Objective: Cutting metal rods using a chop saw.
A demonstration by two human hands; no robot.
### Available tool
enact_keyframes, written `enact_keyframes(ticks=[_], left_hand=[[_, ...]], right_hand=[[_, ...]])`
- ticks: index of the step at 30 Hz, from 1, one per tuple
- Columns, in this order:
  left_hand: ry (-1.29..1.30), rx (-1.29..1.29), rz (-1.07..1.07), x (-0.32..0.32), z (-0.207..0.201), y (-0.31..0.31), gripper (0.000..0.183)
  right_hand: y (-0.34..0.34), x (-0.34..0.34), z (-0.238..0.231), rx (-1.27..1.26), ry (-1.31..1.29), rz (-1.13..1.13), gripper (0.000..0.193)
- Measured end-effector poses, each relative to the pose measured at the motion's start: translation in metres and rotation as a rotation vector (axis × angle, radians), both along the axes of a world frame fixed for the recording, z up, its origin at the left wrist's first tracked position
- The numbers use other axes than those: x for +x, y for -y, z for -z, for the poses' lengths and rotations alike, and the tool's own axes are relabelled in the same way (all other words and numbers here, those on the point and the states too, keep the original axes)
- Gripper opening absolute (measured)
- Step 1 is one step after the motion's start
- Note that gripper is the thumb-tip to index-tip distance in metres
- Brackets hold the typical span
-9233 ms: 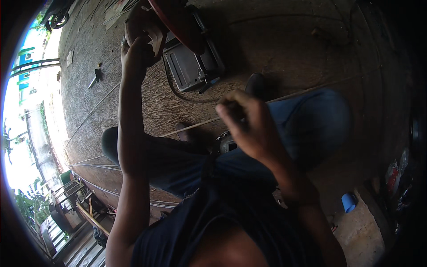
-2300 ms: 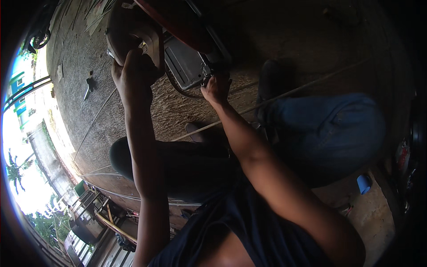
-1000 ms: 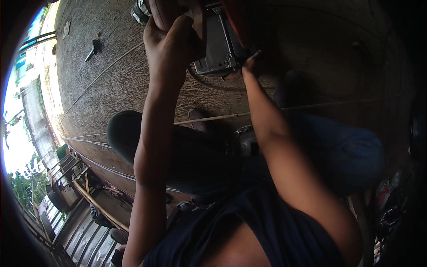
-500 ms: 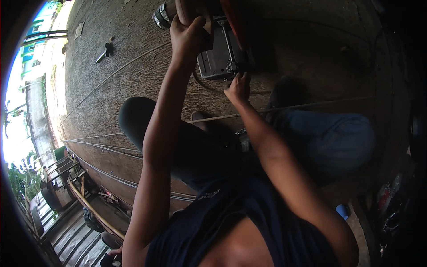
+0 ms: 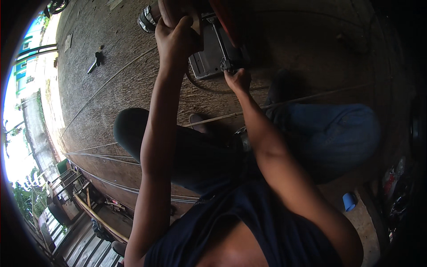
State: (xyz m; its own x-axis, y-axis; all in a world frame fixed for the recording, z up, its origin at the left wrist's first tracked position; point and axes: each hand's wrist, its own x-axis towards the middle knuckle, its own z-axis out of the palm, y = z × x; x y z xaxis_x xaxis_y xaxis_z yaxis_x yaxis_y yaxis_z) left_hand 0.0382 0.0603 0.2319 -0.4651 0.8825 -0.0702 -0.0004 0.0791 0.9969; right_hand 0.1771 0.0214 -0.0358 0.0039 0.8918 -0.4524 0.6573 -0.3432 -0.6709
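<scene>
At the top of the view stands a floor machine that looks like a cut-off saw, with a dark flat metal base (image 5: 208,62). My left hand (image 5: 175,42) is closed on a brown rounded piece (image 5: 172,11) above the base's left side, its thumb over the edge. A long metal rod (image 5: 221,41) runs along the base toward me. At its near end my right hand (image 5: 239,80) is closed on the small clamp handle, mostly hidden by the fingers. A red bar (image 5: 226,22) slants down beside the rod.
A cylinder wrapped in silvery tape (image 5: 146,20) is left of the brown piece. A dark pistol-shaped tool (image 5: 95,61) lies on the rough floor farther left. Long thin rods and a cord (image 5: 111,79) cross the floor. A blue cup (image 5: 349,202) lies at the lower right.
The view has shifted slightly, so the machine sits farther left. My right hand has turned a little at the rod's end. My left hand keeps its hold on the brown piece.
</scene>
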Motion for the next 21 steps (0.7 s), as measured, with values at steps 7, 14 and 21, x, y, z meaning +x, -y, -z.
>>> enact_keyframes(ticks=[7,14,21], left_hand=[[0.014,0.005,0.004,-0.001,0.000,0.002,0.027],[0.046,0.001,0.012,-0.002,0.001,0.002,0.027],[0.008,0.003,-0.058,-0.004,0.003,-0.004,0.015]], right_hand=[[0.004,0.013,0.063,-0.668,-1.340,0.657,0.037],[0.007,0.009,0.064,-0.701,-1.614,0.711,0.042],[0.022,0.024,0.038,-0.904,-1.314,0.755,0.037]])
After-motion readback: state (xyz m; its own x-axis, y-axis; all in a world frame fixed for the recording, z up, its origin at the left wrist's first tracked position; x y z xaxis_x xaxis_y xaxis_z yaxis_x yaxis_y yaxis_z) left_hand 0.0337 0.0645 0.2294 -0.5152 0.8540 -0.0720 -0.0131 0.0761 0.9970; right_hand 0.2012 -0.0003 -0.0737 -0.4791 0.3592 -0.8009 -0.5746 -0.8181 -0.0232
